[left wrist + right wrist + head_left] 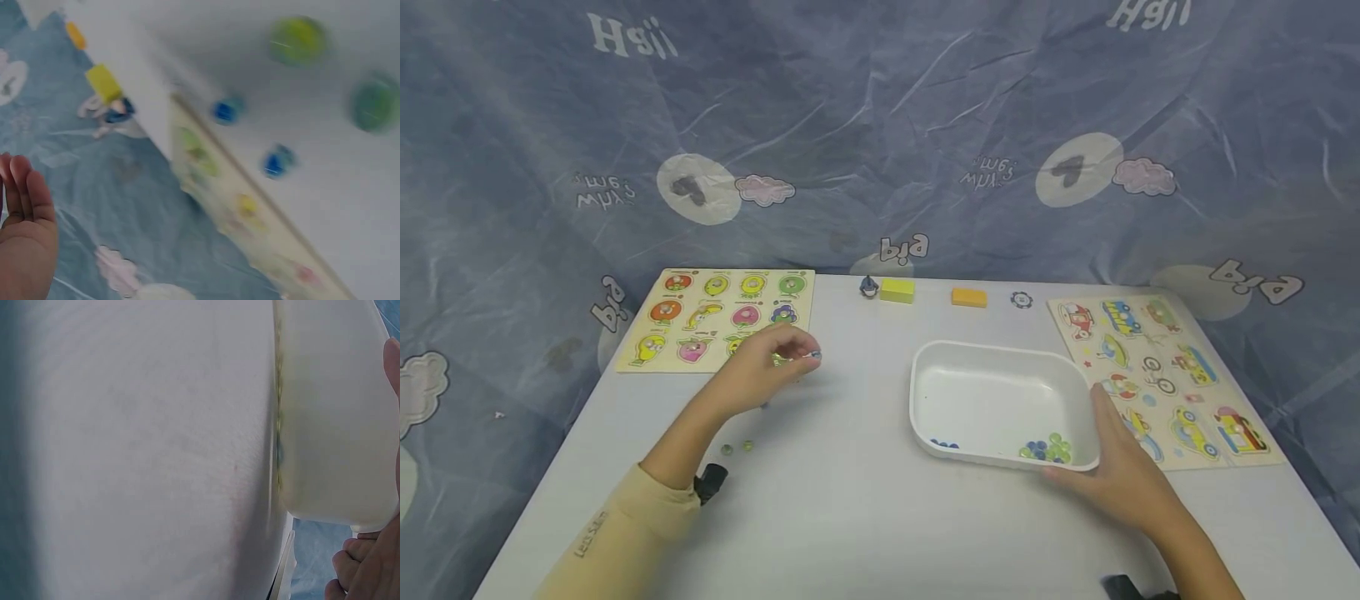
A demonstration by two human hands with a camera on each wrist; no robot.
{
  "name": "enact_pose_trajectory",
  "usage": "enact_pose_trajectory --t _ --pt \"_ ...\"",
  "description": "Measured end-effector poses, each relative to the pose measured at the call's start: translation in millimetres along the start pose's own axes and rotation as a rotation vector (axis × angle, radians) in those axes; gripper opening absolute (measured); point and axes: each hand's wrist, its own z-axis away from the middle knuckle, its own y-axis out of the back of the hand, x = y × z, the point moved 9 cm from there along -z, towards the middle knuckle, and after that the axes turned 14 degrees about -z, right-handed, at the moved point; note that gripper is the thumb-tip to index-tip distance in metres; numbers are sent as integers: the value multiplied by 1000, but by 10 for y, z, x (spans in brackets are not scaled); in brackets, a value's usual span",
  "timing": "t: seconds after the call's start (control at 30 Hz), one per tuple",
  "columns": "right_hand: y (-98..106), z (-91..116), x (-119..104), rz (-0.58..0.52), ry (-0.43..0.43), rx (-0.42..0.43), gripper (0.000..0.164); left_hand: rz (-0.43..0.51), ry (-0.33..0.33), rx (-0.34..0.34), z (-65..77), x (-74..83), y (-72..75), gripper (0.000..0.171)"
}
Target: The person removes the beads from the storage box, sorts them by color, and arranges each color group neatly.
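Note:
My left hand [767, 367] is above the table by the fruit puzzle board, pinching a small bluish glass marble [816, 354] between thumb and fingertips. Near that forearm lie two greenish marbles, one yellow-green [299, 40] and one darker green [375, 103]. Blue marbles [226, 111] lie close to the board's edge in the left wrist view. My right hand [1116, 475] grips the right end of a white tray [992, 400], thumb at the near corner. Inside, green marbles [1057, 446] and blue marbles [943, 443] have gathered along the near wall.
The fruit puzzle board [673, 362] lies at the back left, a vehicle puzzle board [1213, 400] at the right beside the tray. Along the back edge stand a penguin figure [868, 287], a yellow block [897, 290], an orange block [969, 297] and a round chip [1021, 300].

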Motion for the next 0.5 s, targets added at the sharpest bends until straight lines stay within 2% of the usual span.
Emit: enact_pose_trajectory --t 0.23,0.37,0.5 --pt "5 7 -3 1 4 7 132 -76 98 -86 67 -541 -131 17" --pt "-4 8 2 4 6 11 133 -120 129 -121 78 -708 -214 16" --pt "-14 2 10 5 5 12 133 -161 129 -155 74 -768 -280 16"
